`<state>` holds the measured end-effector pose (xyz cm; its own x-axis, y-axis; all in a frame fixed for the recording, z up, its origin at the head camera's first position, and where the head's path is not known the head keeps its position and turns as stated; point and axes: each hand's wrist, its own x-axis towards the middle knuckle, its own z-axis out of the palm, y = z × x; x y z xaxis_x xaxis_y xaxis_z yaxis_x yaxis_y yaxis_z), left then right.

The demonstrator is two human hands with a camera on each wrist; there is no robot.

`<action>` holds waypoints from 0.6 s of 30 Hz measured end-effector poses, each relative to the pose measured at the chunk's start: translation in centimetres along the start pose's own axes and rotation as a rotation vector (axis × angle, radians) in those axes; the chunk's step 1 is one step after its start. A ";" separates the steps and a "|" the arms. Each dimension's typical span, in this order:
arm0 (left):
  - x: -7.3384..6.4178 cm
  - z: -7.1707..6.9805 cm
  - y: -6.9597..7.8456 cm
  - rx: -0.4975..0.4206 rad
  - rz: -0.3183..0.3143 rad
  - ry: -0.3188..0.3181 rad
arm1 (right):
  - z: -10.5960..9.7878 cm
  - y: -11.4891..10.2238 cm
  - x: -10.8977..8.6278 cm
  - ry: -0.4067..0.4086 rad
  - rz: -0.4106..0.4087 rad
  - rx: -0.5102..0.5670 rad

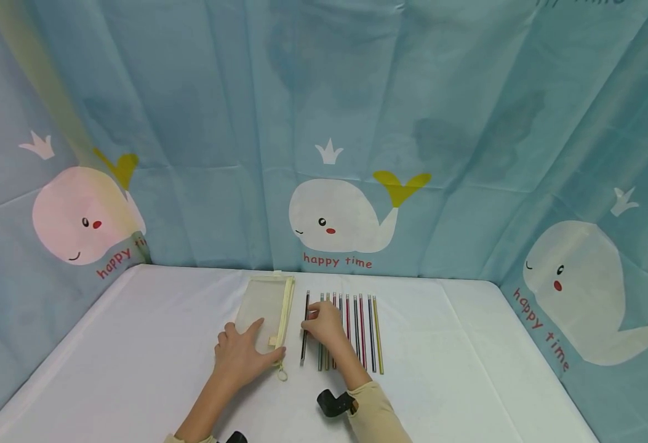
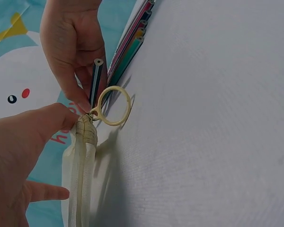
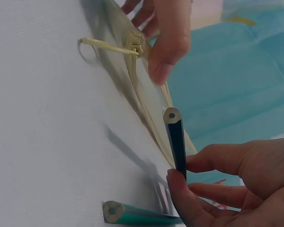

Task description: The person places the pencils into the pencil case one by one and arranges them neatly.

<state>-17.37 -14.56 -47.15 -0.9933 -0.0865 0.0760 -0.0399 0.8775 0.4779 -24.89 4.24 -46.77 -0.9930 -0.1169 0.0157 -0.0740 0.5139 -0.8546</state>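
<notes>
A pale yellow mesh zip pouch (image 1: 260,292) lies on the white table. My left hand (image 1: 239,357) rests on its lower part with fingers spread, the thumb at the zipper's near end. From that end hangs a cream ring pull (image 2: 128,105). Just right of the pouch, my right hand (image 1: 326,323) pinches a dark pencil (image 3: 176,144) between thumb and fingers. The pencil's unsharpened end tips up toward the right wrist camera. Beneath and beside the right hand runs a row of several coloured pencils (image 1: 371,332), partly hidden by it; a green pencil (image 3: 137,214) is nearest.
The white-covered table (image 1: 468,369) extends to both sides. A blue curtain (image 1: 235,203) with printed whales hangs behind it and along the sides. Black wrist camera mounts (image 1: 335,403) sit at the forearms.
</notes>
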 end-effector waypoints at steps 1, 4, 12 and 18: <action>0.0 0.0 0.0 -0.004 -0.002 0.000 | -0.1 0.0 0.0 -0.005 0.011 0.020; -0.1 0.0 -0.1 -0.022 -0.010 -0.004 | -0.2 0.0 -0.1 -0.019 0.027 0.077; -0.3 0.1 -0.1 -0.023 -0.034 -0.023 | -0.4 0.2 -0.3 -0.023 0.029 0.169; -0.1 0.5 0.2 -0.021 -0.061 -0.010 | -0.4 0.3 -0.4 -0.019 0.037 0.208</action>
<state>-17.29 -14.14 -47.54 -0.9902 -0.1344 0.0376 -0.0978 0.8608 0.4995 -24.59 4.79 -46.79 -0.9926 -0.1184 -0.0260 -0.0149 0.3319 -0.9432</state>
